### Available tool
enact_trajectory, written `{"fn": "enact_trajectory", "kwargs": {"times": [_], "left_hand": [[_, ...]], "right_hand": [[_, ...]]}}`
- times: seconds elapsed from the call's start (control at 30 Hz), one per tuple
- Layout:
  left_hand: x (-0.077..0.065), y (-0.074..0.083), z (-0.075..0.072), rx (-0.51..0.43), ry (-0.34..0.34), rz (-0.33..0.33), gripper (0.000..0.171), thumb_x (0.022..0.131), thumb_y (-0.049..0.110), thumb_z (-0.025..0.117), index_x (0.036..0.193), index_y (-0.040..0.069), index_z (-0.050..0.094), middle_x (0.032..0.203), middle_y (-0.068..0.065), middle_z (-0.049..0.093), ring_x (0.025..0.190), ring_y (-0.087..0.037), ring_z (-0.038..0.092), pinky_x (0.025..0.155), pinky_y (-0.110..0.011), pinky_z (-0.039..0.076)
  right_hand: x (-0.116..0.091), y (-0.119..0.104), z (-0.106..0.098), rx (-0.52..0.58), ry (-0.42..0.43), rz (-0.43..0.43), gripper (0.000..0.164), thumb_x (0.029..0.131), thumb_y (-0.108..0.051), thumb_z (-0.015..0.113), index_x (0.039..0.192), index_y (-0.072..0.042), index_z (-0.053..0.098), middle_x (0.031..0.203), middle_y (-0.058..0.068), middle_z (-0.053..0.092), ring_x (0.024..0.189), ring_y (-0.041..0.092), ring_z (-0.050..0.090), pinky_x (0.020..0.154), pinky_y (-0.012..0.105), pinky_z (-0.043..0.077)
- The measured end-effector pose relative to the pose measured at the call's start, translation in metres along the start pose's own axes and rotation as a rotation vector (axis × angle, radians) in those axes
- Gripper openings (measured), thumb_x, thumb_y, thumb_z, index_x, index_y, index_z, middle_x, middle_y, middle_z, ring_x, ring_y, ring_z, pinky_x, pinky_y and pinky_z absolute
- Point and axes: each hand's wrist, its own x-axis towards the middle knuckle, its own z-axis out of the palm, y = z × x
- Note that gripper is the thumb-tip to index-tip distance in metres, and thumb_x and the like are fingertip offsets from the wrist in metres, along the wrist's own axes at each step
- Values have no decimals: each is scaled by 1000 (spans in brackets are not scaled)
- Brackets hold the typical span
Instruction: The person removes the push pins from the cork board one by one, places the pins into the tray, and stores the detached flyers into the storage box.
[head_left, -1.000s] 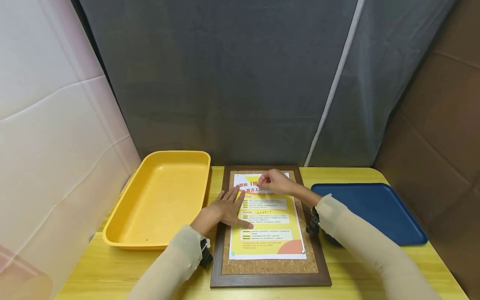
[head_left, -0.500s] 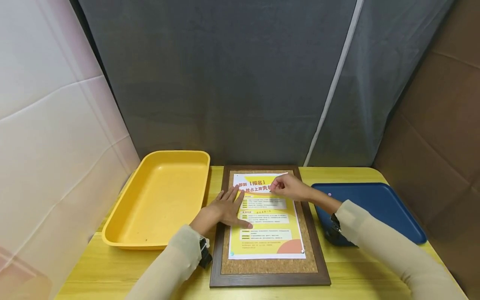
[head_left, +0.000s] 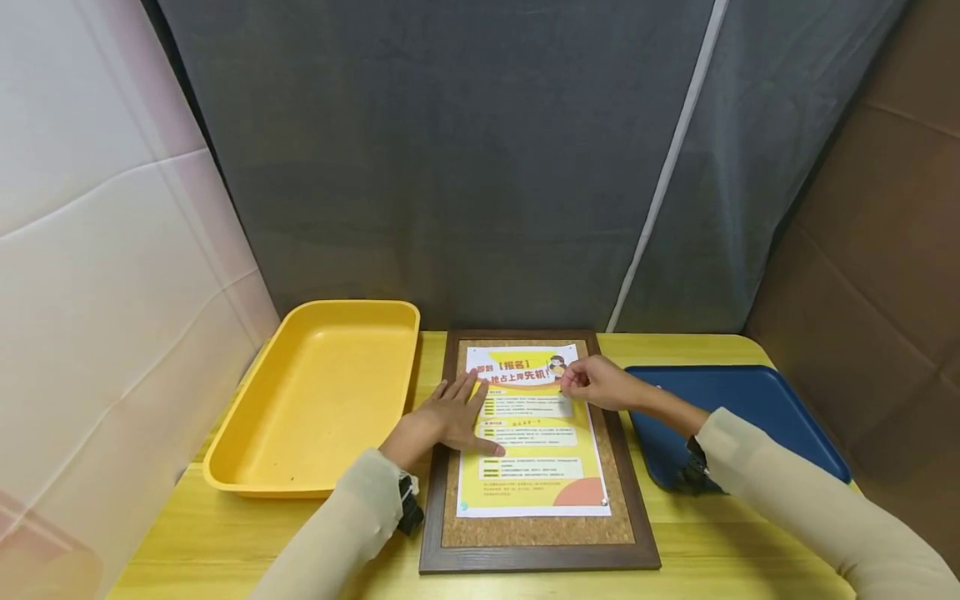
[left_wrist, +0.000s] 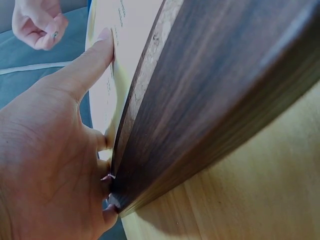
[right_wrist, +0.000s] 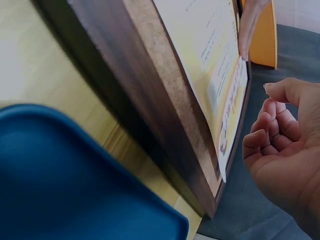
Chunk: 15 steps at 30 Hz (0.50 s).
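Note:
A yellow and white printed poster [head_left: 525,492] lies on a cork board [head_left: 540,533] with a dark brown frame [head_left: 540,562]. Round push pins sit at its lower corners: a teal push pin [head_left: 463,506] and a clear push pin [head_left: 604,502]. My left hand [head_left: 448,418] rests on the poster's left side, fingers spread and straight. Over the upper right part of the poster is my right hand [head_left: 600,383], its thumb and forefinger pinched together. A tiny glint at those fingertips in the left wrist view looks like a push pin [left_wrist: 55,35]. The poster's upper right corner lifts slightly in the right wrist view.
A deep yellow tray [head_left: 411,392] stands left of the board. On the right, a blue tray [head_left: 806,454] lies partly under my right forearm. The wooden table [head_left: 225,550] ends at a grey curtain [head_left: 450,167], with a white sheet left and a brown one right.
My right hand has moved right and slightly nearer across the poster's top, uncovering its red heading and a cartoon figure. The left hand stays in place.

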Motion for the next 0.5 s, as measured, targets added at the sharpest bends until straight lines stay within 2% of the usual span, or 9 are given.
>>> {"fn": "enact_trajectory", "kwargs": {"times": [0.23,0.5], "left_hand": [[2,2,-1,-3,1,1,124,87,83,62,172,12,7,179,-13,-4,165,-31,0,132,-54,5],[2,1,-2,-20,-1,3,123,87,82,63,172,13,6,179,-13,-5,165,-31,-2,132,-54,4]], "right_hand": [[-16,9,-7,-6,-8,2,4,97,-3,70,95,0,73,76,-4,58,66,9,50,63,21,43],[-33,21,-18,-2,17,58,5,98,-5,74,93,-4,73,77,-3,59,69,12,51,63,23,44]]}}
